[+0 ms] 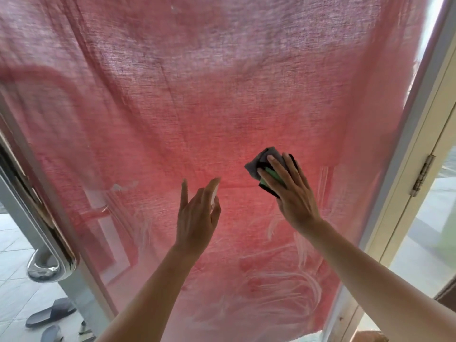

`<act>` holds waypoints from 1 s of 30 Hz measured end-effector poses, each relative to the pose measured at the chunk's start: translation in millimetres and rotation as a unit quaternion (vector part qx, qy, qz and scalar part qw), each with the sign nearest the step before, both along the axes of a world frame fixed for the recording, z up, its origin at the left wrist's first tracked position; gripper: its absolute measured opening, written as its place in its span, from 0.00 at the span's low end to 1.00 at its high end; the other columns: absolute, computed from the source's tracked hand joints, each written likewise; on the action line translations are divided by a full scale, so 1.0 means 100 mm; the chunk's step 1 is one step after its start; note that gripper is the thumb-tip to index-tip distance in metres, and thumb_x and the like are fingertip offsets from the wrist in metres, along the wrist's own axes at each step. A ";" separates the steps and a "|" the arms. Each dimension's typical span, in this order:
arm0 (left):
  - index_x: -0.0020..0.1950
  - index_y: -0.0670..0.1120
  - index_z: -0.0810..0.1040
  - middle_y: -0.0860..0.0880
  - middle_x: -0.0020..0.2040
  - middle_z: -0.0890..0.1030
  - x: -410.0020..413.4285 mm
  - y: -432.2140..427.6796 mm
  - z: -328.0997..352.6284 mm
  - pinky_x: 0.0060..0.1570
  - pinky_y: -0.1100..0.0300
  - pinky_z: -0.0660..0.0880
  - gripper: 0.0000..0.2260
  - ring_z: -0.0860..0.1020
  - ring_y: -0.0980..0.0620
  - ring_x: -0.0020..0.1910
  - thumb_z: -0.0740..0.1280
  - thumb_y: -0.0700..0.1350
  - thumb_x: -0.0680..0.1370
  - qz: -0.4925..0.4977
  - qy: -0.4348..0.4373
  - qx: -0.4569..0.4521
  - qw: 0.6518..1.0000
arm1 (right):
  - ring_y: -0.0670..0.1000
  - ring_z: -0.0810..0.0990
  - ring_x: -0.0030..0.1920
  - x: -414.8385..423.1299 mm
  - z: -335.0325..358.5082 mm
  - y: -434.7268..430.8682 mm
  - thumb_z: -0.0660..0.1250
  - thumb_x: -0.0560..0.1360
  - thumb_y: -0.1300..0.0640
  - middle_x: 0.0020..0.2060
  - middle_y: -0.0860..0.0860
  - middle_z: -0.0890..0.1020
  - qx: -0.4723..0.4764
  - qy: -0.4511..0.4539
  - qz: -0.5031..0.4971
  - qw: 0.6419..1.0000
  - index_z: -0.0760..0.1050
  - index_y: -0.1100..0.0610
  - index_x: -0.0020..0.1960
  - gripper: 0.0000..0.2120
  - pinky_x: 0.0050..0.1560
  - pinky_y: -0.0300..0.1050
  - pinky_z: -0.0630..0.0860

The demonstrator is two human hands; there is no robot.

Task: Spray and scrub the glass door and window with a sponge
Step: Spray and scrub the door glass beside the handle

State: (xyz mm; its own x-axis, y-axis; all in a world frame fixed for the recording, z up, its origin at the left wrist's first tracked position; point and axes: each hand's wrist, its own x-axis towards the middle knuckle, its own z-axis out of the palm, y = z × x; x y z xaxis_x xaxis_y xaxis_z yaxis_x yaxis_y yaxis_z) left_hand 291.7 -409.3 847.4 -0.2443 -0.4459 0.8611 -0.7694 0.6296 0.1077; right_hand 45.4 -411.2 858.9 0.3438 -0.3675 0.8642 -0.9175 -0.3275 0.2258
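Green-and-black rectangular sponge (271,177), wrapped with a grey cloth (256,164), lies flat against the clear glass door (365,183) right of its middle. The right hand (293,196) presses it there with fingers spread straight. At the door's middle, the left hand (197,215) grips a small pale spray bottle (214,191), forefinger raised. White soapy streaks (286,280) mark the door's lower pane, and a pink woven cloth (172,107) hangs behind it.

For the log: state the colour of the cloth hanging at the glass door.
Pinkish red cloth, plain with a coarse weave; head view.
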 end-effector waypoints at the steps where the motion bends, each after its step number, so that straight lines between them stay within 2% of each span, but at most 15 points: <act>1: 0.70 0.45 0.62 0.47 0.45 0.82 -0.02 0.00 -0.01 0.74 0.44 0.54 0.25 0.80 0.51 0.39 0.67 0.35 0.76 -0.006 -0.002 0.002 1.000 | 0.61 0.54 0.76 -0.07 0.07 0.00 0.61 0.76 0.68 0.74 0.54 0.60 -0.005 -0.005 0.003 1.000 0.62 0.52 0.74 0.29 0.72 0.63 0.59; 3: 0.71 0.45 0.62 0.46 0.47 0.82 -0.08 0.01 -0.02 0.74 0.45 0.56 0.25 0.80 0.51 0.39 0.67 0.36 0.76 -0.019 0.001 0.006 1.000 | 0.62 0.55 0.76 -0.19 0.23 -0.01 0.63 0.76 0.70 0.74 0.55 0.61 -0.020 -0.021 0.006 1.000 0.65 0.54 0.73 0.29 0.72 0.63 0.59; 5: 0.70 0.45 0.63 0.45 0.48 0.82 -0.16 0.01 -0.03 0.71 0.48 0.64 0.25 0.80 0.51 0.39 0.68 0.35 0.76 -0.030 0.008 0.009 0.999 | 0.62 0.55 0.76 -0.26 0.38 -0.04 0.65 0.75 0.70 0.74 0.55 0.61 -0.033 -0.039 0.007 0.999 0.67 0.54 0.73 0.28 0.73 0.61 0.59; 8: 0.71 0.46 0.63 0.46 0.46 0.81 -0.30 0.05 -0.02 0.52 0.53 0.76 0.26 0.78 0.51 0.39 0.69 0.36 0.75 -0.036 0.012 0.021 0.999 | 0.63 0.57 0.75 -0.29 0.52 -0.09 0.64 0.76 0.69 0.74 0.57 0.63 -0.053 -0.039 0.023 0.998 0.67 0.55 0.73 0.27 0.72 0.63 0.60; 11: 0.72 0.49 0.60 0.45 0.50 0.80 -0.40 0.06 0.01 0.36 0.54 0.78 0.26 0.80 0.49 0.36 0.66 0.39 0.78 -0.029 0.024 0.058 0.998 | 0.63 0.58 0.75 -0.27 0.54 -0.13 0.61 0.77 0.68 0.73 0.58 0.65 -0.063 -0.042 0.031 0.997 0.68 0.56 0.72 0.24 0.71 0.64 0.60; 13: 0.73 0.51 0.59 0.46 0.53 0.79 -0.46 0.06 0.01 0.30 0.53 0.78 0.24 0.81 0.49 0.37 0.64 0.41 0.79 -0.030 0.030 0.069 0.997 | 0.63 0.58 0.74 -0.26 0.50 -0.15 0.59 0.79 0.66 0.73 0.57 0.65 -0.067 -0.045 0.031 0.996 0.69 0.56 0.72 0.22 0.71 0.63 0.61; 16: 0.73 0.51 0.58 0.46 0.57 0.78 -0.56 0.03 0.00 0.31 0.52 0.78 0.23 0.82 0.49 0.38 0.61 0.43 0.80 -0.037 0.031 0.070 0.996 | 0.62 0.60 0.74 -0.22 0.38 -0.14 0.55 0.82 0.63 0.72 0.57 0.67 -0.077 -0.031 0.044 0.996 0.69 0.56 0.71 0.19 0.72 0.62 0.61; 18: 0.73 0.51 0.59 0.45 0.57 0.79 -0.61 0.01 -0.01 0.33 0.52 0.78 0.23 0.81 0.47 0.38 0.62 0.43 0.80 -0.040 0.029 0.076 0.996 | 0.62 0.60 0.74 -0.22 0.19 -0.14 0.58 0.82 0.62 0.72 0.56 0.67 -0.070 0.004 0.056 0.996 0.69 0.56 0.71 0.18 0.73 0.60 0.60; 20: 0.73 0.49 0.60 0.44 0.56 0.79 -0.65 -0.01 -0.03 0.35 0.54 0.76 0.24 0.80 0.47 0.38 0.64 0.41 0.79 -0.034 0.021 0.073 0.997 | 0.61 0.59 0.74 -0.25 -0.07 -0.13 0.61 0.79 0.65 0.73 0.54 0.65 -0.052 0.043 0.059 0.996 0.68 0.55 0.72 0.22 0.74 0.59 0.58; 24: 0.72 0.47 0.63 0.44 0.54 0.80 -0.67 -0.01 -0.08 0.35 0.56 0.72 0.25 0.79 0.45 0.36 0.67 0.39 0.77 -0.015 0.009 0.057 0.998 | 0.58 0.58 0.75 -0.40 -0.56 -0.06 0.59 0.76 0.66 0.75 0.51 0.60 0.002 0.106 0.030 0.994 0.61 0.51 0.75 0.29 0.74 0.57 0.56; 27: 0.71 0.45 0.65 0.44 0.52 0.81 -0.70 0.00 -0.09 0.37 0.58 0.70 0.26 0.78 0.46 0.35 0.69 0.38 0.76 -0.009 0.005 0.041 0.999 | 0.58 0.57 0.76 -0.55 -0.68 -0.02 0.59 0.75 0.67 0.76 0.49 0.58 0.025 0.117 0.016 0.993 0.59 0.50 0.76 0.32 0.75 0.56 0.55; 30: 0.71 0.44 0.66 0.45 0.49 0.81 -0.74 0.01 -0.11 0.37 0.59 0.68 0.25 0.77 0.47 0.34 0.69 0.37 0.75 -0.008 0.001 0.036 0.999 | 0.59 0.57 0.75 -0.72 -0.58 0.00 0.57 0.75 0.67 0.75 0.51 0.60 0.020 0.093 0.015 0.995 0.62 0.50 0.74 0.30 0.74 0.58 0.57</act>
